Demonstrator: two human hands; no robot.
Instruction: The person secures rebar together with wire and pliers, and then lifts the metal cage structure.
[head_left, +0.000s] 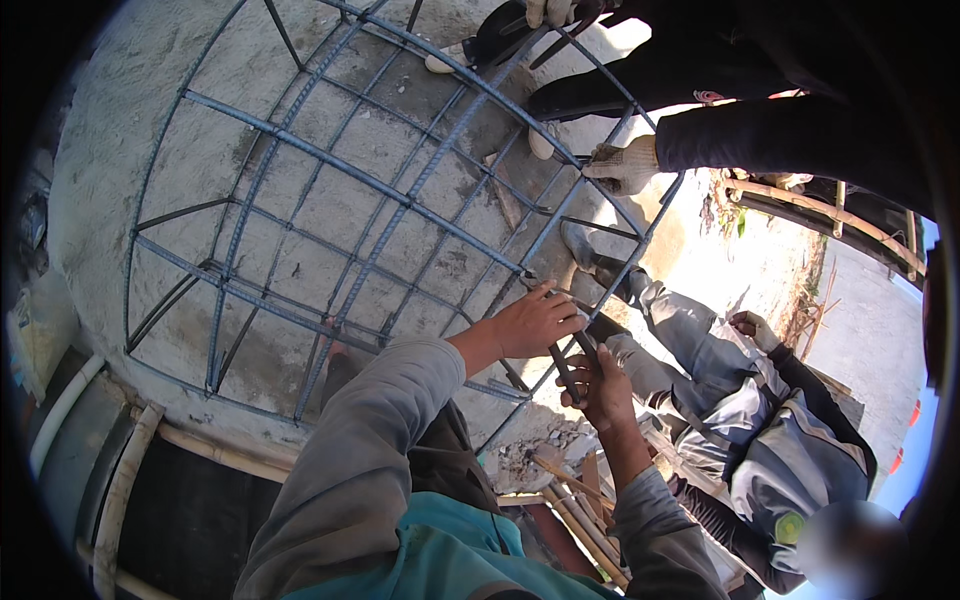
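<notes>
A cage of ribbed steel bars (405,200) spreads in front of me. My right hand (603,390) grips the dark handles of a pair of pincers (562,372), whose head reaches up toward a bar crossing near the cage's right side. Just left of the handles, my left hand (527,325) is closed with its fingers bent over close to that crossing. What lies under those fingers is hidden. A co-worker's gloved hand (622,167) touches the cage at upper right, and another gloved hand (550,10) is at the top edge.
Beneath the cage is a rough concrete surface (110,190). A second person in grey clothing (800,450) is bent low at right. Bamboo poles (215,452) run along the lower left, and more sticks (580,525) lie below my hands beside rubble (530,460).
</notes>
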